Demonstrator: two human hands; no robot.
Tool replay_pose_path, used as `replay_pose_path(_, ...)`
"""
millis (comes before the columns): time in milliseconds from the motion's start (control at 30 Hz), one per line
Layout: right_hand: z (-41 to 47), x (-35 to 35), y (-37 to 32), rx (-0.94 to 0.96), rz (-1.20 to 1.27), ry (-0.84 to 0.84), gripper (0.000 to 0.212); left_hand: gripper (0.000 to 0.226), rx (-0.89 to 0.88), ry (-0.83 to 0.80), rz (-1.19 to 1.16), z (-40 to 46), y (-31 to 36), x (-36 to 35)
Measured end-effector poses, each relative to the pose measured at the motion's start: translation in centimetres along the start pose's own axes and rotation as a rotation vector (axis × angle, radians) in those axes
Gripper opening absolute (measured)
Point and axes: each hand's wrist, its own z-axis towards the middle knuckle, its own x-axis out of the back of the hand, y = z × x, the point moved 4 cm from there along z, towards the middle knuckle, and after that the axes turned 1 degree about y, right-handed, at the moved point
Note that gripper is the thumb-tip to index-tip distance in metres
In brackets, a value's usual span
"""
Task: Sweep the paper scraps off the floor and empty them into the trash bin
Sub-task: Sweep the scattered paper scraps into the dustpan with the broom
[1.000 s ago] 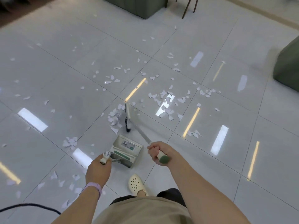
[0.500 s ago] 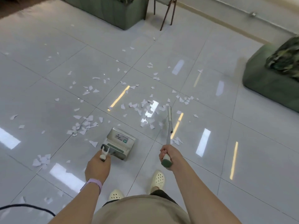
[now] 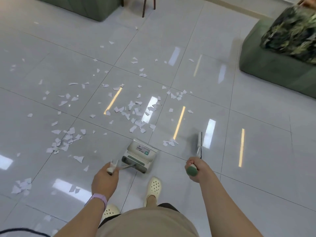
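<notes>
Nearest, the left hand (image 3: 105, 181) grips the dustpan (image 3: 140, 153) handle, the right hand (image 3: 196, 168) grips the broom (image 3: 199, 142). Paper scraps (image 3: 135, 115) litter the glossy grey tiled floor (image 3: 256, 134) beyond. Farther off stand 2 green sofas (image 3: 273, 69).

Left hand (image 3: 104, 183) grips dustpan (image 3: 140, 154) handle; pan sits on tiled floor (image 3: 256, 151). Right hand (image 3: 197, 169) grips broom (image 3: 199, 142), head right of pan. Scraps (image 3: 136, 115) scattered beyond pan and left. Green sofa (image 3: 273, 72) far right.
</notes>
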Motion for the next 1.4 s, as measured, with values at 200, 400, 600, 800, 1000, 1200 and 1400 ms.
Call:
replay_pose_path(200,1.5,-4.1,1.2,-0.145,-0.145,-0.151,0.022,0.015,0.042,0.041,0.004,-0.4,1.0,-1.0)
replay_pose_path(400,-2.6,-12.4,1.4,-0.17,-0.376,-0.301,0.02,0.012,0.114,0.131,-0.005,-1.1,1.3,0.3)
replay_pose_path(600,-3.1,-19.6,1.0,-0.144,-0.561,-0.387,0.014,0.036,0.149,0.207,0.04,-0.9,0.5,2.0)
replay_pose_path(800,-1.3,-25.8,2.5,-0.214,-0.521,-0.5,0.015,0.026,0.234,0.334,-0.114,2.0,-0.2,3.9)
replay_pose_path(1000,-0.4,-28.6,-1.7,-0.381,-0.193,-0.616,0.024,0.032,0.517,0.58,-0.469,7.8,-0.3,6.9)
replay_pose_path(1200,-1.7,-28.7,-6.0,-0.359,-0.162,-0.618,0.023,0.022,0.499,0.528,-0.493,13.7,0.6,10.6)
replay_pose_path(1400,-2.1,-26.3,-8.8,-0.247,-0.05,-0.577,0.023,0.011,0.407,0.304,-0.356,17.4,3.1,10.2)
